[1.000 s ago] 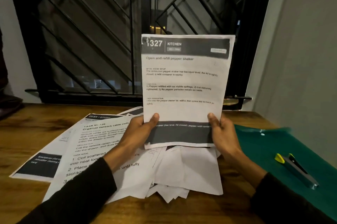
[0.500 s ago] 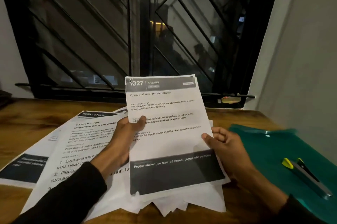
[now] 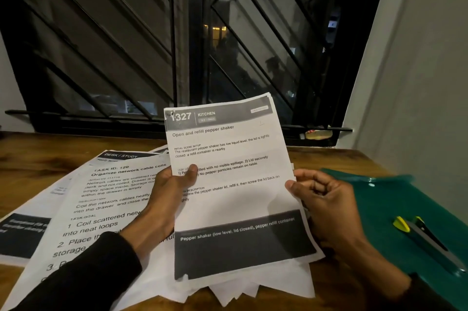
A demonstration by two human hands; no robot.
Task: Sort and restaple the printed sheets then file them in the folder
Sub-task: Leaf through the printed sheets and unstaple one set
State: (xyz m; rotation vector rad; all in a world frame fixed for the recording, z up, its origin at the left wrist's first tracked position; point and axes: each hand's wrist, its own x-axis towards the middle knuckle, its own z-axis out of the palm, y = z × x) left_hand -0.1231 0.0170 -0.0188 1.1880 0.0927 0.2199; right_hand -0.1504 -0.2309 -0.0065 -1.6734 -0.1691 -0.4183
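Wooden tabletop (image 3: 326, 158), brown with visible grain, ran up to a dark window with a black diagonal metal grille (image 3: 141, 39). Night outside; a small yellow-lit patch showed through the glass near the centre. A plain pale wall (image 3: 425, 82) closed the right side, meeting the table's far right corner. On the sill ledge at right sat a small pale object, too blurred to identify.

Left hand (image 3: 167, 194) gripped the left edge of a printed sheet (image 3: 235, 191) headed "1327 KITCHEN – Open and refill pepper shaker", thumb pressed across the printed face, fingers behind. The sheet was held tilted above the table, top edge toward the window; more page edges showed behind its upper right corner. Right hand (image 3: 326, 199) had its fingers curled at the sheet's right edge, thumb tip touching the margin. Both arms wore dark sleeves.

Beneath lay a loose heap of white pages (image 3: 253, 288), corners fanned out toward the near edge. To the left, a sheet headed "DESK / STUDY, Organize network cable coils" (image 3: 109, 199) lay flat, overlapping other printed pages (image 3: 22, 232).

Right of the hands, a green plastic folder (image 3: 385, 204) lay flat on the table. A stapler (image 3: 425, 239), grey with yellow-green trim, rested on it.
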